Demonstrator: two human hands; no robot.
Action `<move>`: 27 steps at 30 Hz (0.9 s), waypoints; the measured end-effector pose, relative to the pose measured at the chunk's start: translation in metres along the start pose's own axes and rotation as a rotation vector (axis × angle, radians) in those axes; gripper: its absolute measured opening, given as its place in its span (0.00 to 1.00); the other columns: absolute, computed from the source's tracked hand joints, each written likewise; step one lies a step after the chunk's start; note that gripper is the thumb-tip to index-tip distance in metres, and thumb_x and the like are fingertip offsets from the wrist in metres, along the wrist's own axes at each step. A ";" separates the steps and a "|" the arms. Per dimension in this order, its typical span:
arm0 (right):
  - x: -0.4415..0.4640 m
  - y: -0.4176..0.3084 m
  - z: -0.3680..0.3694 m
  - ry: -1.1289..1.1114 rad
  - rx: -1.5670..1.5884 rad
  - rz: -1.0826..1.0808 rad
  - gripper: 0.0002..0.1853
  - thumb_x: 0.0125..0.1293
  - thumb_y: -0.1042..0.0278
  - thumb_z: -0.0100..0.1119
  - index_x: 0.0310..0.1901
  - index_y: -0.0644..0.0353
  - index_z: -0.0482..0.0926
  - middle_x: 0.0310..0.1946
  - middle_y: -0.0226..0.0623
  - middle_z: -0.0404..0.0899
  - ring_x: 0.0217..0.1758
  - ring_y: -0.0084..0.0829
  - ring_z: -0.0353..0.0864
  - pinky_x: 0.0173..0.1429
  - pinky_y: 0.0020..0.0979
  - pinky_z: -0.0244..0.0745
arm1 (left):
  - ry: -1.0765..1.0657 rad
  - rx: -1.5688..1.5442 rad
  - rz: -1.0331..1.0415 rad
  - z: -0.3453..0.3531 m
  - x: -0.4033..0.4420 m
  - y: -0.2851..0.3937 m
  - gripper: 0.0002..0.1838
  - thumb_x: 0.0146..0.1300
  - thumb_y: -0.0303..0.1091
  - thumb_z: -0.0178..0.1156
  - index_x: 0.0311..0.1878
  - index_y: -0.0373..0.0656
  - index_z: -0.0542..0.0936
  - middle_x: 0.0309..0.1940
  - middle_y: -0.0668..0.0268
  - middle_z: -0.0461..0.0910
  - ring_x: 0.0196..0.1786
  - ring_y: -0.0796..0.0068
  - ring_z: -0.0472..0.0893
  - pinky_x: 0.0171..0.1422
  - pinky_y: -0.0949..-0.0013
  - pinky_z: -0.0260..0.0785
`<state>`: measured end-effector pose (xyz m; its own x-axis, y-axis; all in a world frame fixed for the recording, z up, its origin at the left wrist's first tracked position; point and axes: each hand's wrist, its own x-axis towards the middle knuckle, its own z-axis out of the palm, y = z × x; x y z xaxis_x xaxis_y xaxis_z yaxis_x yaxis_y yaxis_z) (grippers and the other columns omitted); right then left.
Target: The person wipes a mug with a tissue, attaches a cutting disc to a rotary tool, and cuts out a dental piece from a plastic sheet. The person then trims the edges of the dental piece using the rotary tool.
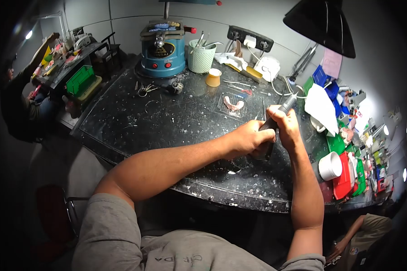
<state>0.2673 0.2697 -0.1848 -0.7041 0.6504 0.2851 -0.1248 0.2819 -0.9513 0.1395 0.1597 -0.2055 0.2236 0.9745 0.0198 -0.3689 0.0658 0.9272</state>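
Note:
Both my hands are wrapped around a dark, pen-like rotary handpiece (285, 106), tilted with its grey tip pointing up and to the right. My left hand (248, 139) grips the lower part of its body. Higher up, my right hand (286, 127) closes around it near the tip. Just beyond my hands, a pink horseshoe-shaped dental piece (233, 104) lies on a small clear square plate (222, 107). Slim metal instruments (239, 86) rest behind it, beside a small jar with an orange-tan body (213, 78).
A blue machine (163, 56) and a pale green basket of tools (201, 58) stand at the back of the black bench (167, 117). To the right are a white cup (330, 165), a red bin (344, 176) and a lamp (321, 25). Other people sit at far left and lower right.

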 end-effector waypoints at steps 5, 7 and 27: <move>0.006 -0.001 0.014 0.052 0.182 -0.282 0.12 0.73 0.63 0.54 0.31 0.57 0.69 0.28 0.31 0.75 0.39 0.25 0.79 0.46 0.26 0.73 | 0.058 0.513 0.112 -0.006 0.005 0.007 0.18 0.71 0.47 0.55 0.47 0.40 0.75 0.31 0.69 0.76 0.34 0.76 0.76 0.42 0.72 0.69; 0.007 0.000 0.004 0.157 0.399 -0.222 0.12 0.75 0.62 0.50 0.34 0.61 0.70 0.29 0.35 0.74 0.38 0.34 0.80 0.57 0.44 0.79 | 0.179 0.882 0.366 -0.036 0.016 0.013 0.23 0.72 0.47 0.53 0.52 0.33 0.79 0.40 0.58 0.81 0.45 0.63 0.80 0.55 0.64 0.71; 0.024 0.029 -0.052 0.201 -1.089 0.189 0.17 0.65 0.61 0.58 0.53 0.59 0.80 0.42 0.56 0.85 0.50 0.58 0.83 0.56 0.52 0.77 | 0.457 1.523 0.439 -0.094 -0.007 0.032 0.21 0.56 0.43 0.73 0.49 0.40 0.84 0.47 0.61 0.83 0.55 0.60 0.79 0.62 0.61 0.71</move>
<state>0.2834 0.3298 -0.1995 -0.5090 0.8223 0.2546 0.7191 0.5688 -0.3993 0.0412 0.1749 -0.2113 -0.0219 0.8574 0.5142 0.9029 -0.2039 0.3783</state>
